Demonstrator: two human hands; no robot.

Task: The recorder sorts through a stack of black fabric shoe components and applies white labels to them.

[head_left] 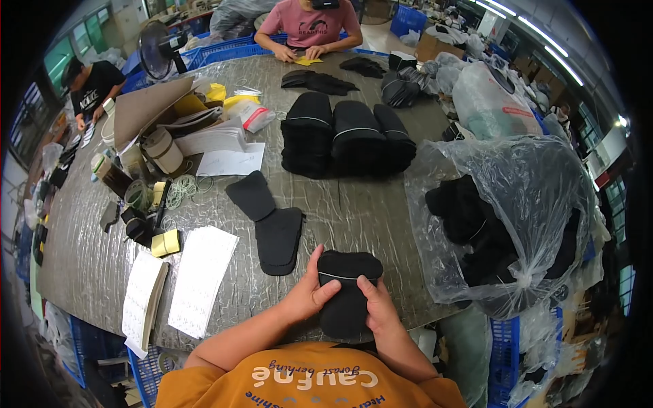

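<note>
Close in front of my body I hold a bundle of black fabric pieces (344, 309), with a thin white band stretched across its upper part. My left hand (307, 292) grips its left side, thumb on the front near the band. On the other side, my right hand (382, 307) clasps the edge, its thumb also on the band. Two short stacks of similar black pieces lie left of the bundle: a lower stack (279, 241) and an upper stack (252, 195) that touches it. Farther back stand several tall banded bundles (357, 139) side by side.
Printed paper sheets (203, 282) and a paper pad (144, 299) lie left. Beyond them are a yellow pad (165, 243), loose elastic bands (187, 190) and jars. A clear plastic bag (524, 204) of black pieces bulges at right. A co-worker (311, 30) handles yellow pieces across the table.
</note>
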